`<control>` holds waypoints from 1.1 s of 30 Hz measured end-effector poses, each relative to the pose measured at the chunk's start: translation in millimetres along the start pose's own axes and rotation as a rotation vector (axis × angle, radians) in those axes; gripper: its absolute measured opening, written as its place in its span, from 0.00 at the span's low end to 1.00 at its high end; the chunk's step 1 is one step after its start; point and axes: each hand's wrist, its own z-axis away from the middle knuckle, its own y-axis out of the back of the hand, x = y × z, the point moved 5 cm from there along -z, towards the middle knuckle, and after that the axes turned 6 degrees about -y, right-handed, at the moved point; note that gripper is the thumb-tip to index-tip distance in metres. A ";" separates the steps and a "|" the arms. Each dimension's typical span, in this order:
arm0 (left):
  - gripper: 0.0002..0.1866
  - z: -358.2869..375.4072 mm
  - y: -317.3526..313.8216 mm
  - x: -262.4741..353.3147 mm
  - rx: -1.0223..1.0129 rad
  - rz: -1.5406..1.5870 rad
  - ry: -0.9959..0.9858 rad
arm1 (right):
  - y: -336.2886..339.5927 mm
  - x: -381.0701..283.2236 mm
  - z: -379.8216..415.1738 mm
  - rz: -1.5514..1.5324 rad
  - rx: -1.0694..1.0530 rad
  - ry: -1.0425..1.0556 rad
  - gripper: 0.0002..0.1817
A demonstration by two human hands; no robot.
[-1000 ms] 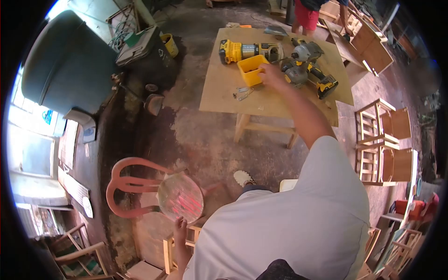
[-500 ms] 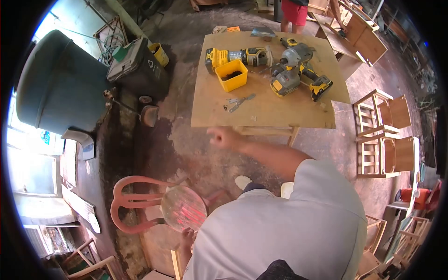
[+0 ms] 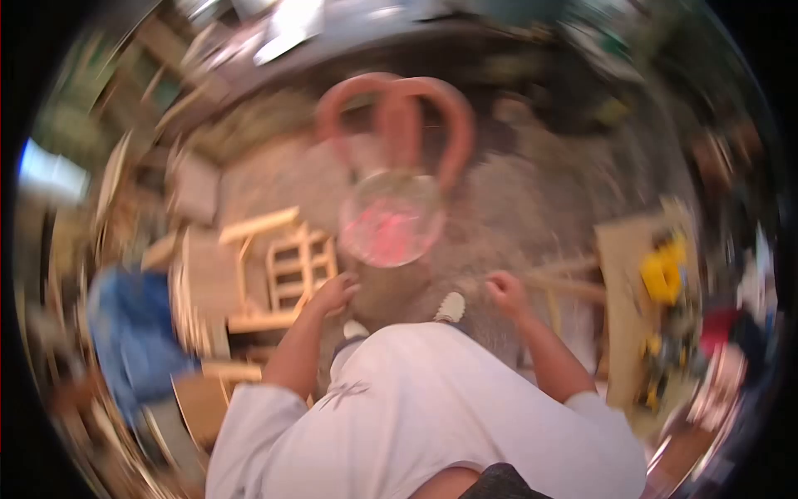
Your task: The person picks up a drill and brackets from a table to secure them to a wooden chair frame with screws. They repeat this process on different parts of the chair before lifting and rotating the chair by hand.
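Heavily blurred throughout, so fine detail unreadable. Left hand [image 3: 334,293] raised just below and left of the stool [image 3: 391,218], fingers loosely curled, at or almost at the seat's near edge; contact impossible to tell through the blur, nothing seen held. Right hand [image 3: 504,291] right of the stool and apart from it, closed into a loose fist; whether anything sits inside cannot be told. Stool in the middle of the scene, on the floor [image 3: 507,208], round pale seat with pink streaks, reddish curved back rising on the far side. Pale shoe [image 3: 450,307] between the two hands, just near of the seat. Wooden chair frame [image 3: 278,266] left of the stool, close to the left hand. Blue cloth [image 3: 125,333] further left, smeared. Bench [image 3: 632,299] at the right, well apart from both hands, carrying a yellow box [image 3: 662,274] and darker tools too blurred to name. White shirt [image 3: 416,416] filling the near part of the view.
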 end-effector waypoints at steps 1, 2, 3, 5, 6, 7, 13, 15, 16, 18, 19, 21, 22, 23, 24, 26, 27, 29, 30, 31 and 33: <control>0.27 20.6 -1.5 -14.0 0.060 0.052 0.004 | -4.6 -13.3 -3.2 0.063 -0.018 -0.021 0.09; 0.26 42.0 -3.1 -31.6 0.106 0.137 0.104 | -11.4 -32.8 -6.8 0.099 -0.054 0.009 0.09; 0.26 66.7 -1.5 -53.3 0.139 0.221 0.183 | -24.3 -50.5 -9.7 0.133 -0.068 0.034 0.09; 0.25 108.4 2.2 -110.1 0.208 0.289 0.273 | -64.7 -71.4 -22.4 0.197 -0.191 0.056 0.10; 0.23 130.6 -1.7 -137.6 0.208 0.312 0.304 | -83.6 -81.9 -26.3 0.237 -0.224 0.037 0.10; 0.23 159.6 -7.0 -165.5 0.241 0.357 0.333 | -106.6 -93.1 -27.0 0.271 -0.274 0.056 0.10; 0.19 336.7 -19.5 -284.3 0.530 0.656 0.638 | -274.7 -136.5 -28.6 0.662 -0.662 0.228 0.13; 0.19 390.0 -2.9 -288.7 0.578 0.535 0.816 | -323.8 -141.8 -25.8 0.734 -0.944 0.122 0.18; 0.19 403.9 -11.3 -302.8 0.596 0.560 0.828 | -342.1 -161.7 -21.5 0.819 -0.984 0.195 0.19; 0.21 423.7 -35.9 -332.3 0.742 0.680 0.887 | -370.8 -180.6 -27.3 0.861 -1.009 0.236 0.18; 0.21 427.7 -46.8 -338.9 0.756 0.708 0.898 | -380.7 -187.7 -32.5 0.887 -1.020 0.261 0.17; 0.23 430.1 -64.2 -350.8 0.787 0.717 0.943 | -396.9 -201.9 -48.2 0.921 -1.024 0.289 0.18; 0.23 423.8 -74.0 -357.5 0.803 0.742 0.952 | -404.3 -210.6 -60.6 0.929 -1.013 0.308 0.18; 0.24 413.7 -83.5 -361.0 0.811 0.793 0.889 | -411.8 -218.0 -72.4 0.948 -1.033 0.322 0.18; 0.25 409.4 -93.2 -361.1 0.818 0.841 0.833 | -419.9 -225.0 -82.6 0.947 -1.035 0.347 0.18; 0.25 398.7 -89.6 -342.8 0.809 0.854 0.853 | -440.5 -235.3 -99.1 0.989 -1.062 0.387 0.19; 0.25 391.1 -83.7 -334.3 0.790 0.844 0.842 | -452.3 -242.3 -101.4 0.994 -1.090 0.395 0.19; 0.25 377.2 -77.6 -329.3 0.830 0.882 0.899 | -471.8 -256.7 -116.5 0.958 -1.133 0.305 0.17; 0.25 369.5 -73.7 -325.4 0.853 0.912 0.931 | -483.5 -260.8 -124.7 0.966 -1.148 0.395 0.18; 0.25 362.2 -67.4 -322.5 0.866 0.921 0.939 | -491.7 -264.2 -137.3 0.973 -1.161 0.407 0.18; 0.25 345.1 -50.8 -318.2 0.930 0.898 1.008 | -512.6 -271.3 -166.1 1.025 -1.233 0.424 0.19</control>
